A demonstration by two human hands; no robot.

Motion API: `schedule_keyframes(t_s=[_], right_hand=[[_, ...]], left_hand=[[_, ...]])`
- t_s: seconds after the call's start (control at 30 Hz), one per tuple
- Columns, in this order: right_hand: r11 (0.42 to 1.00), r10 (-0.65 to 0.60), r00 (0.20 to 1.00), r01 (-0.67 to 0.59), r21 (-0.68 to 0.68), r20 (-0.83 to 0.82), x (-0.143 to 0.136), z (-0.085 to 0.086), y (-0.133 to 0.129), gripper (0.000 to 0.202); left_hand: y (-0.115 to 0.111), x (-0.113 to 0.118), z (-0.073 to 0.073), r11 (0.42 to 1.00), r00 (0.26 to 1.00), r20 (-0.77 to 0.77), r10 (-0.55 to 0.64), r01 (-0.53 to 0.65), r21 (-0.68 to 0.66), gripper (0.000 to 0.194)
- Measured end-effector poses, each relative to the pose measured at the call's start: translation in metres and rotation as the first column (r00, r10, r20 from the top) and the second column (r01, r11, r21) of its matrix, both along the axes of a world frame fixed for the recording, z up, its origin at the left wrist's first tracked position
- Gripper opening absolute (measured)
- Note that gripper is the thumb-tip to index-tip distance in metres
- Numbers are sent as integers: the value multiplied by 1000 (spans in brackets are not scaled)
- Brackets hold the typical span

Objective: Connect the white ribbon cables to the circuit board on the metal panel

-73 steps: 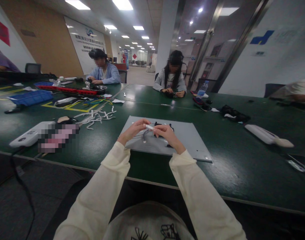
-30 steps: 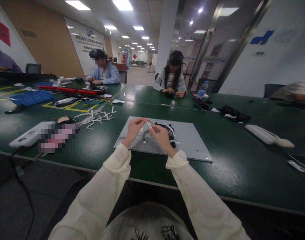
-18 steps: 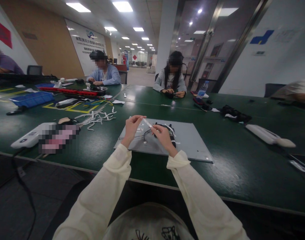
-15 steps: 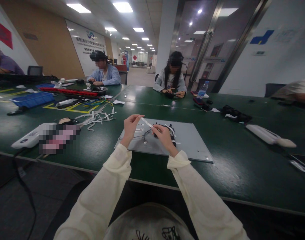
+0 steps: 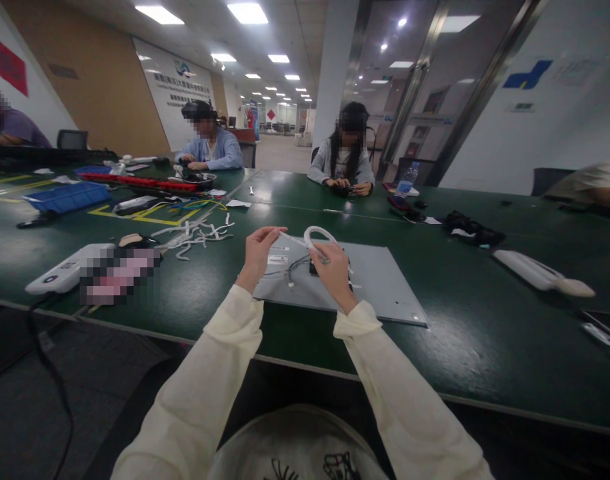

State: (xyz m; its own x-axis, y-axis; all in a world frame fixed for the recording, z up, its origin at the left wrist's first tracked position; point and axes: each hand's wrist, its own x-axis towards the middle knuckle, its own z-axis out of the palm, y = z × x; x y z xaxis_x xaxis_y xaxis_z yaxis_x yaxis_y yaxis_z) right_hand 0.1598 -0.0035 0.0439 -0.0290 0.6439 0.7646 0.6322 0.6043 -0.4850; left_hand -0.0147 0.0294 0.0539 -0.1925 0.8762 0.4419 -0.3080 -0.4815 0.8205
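My left hand (image 5: 259, 259) pinches the loose end of a white strip over a grey flat panel (image 5: 379, 283). From there the strip runs to a roll of white tape (image 5: 321, 229), gripped by its lower edge in my right hand (image 5: 333, 270). The roll's open ring faces me. Under my right hand, mostly hidden, lies a black part (image 5: 313, 267) on the panel. A thin grey cable (image 5: 289, 270) with a small white connector trails left from it. White labels (image 5: 279, 260) are stuck on the panel near my left hand.
Cut white strips (image 5: 199, 233) lie scattered to the left, near a white power-bank-like device (image 5: 67, 270) with a black cable. A blue tray (image 5: 67, 199) stands farther left. At right are a white elongated device (image 5: 527, 270) and a phone (image 5: 605, 327). Two people sit across the table.
The tape roll has come into view as a ring above my right hand; before, only a straight strip showed between my hands. My left hand has shifted slightly left.
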Motion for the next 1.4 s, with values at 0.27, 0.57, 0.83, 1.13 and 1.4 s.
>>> schedule_keyframes(t_s=[0.27,0.57,0.83,1.13,1.4], right_hand=[[981,-69,992,50,-185,-102,12,-1,9,30],[914,52,955,-163,-371,-292,20,-1,15,35],[870,116,922,-273,-410,-368,19,-2,17,34],[988,-85,996,88,-124,30,19,2,11,27],[981,-188,926,161,109,329,22,1,4,24]], left_hand=[[1,-1,-2,999,996,-88,-35,31,-40,21],[3,0,-5,998,988,-152,16,-26,-62,23],[4,0,-6,998,983,-184,9,-20,-61,24],[5,-4,-6,997,997,-81,-17,10,-74,21],[4,-9,-9,923,870,-306,386,-364,127,16]])
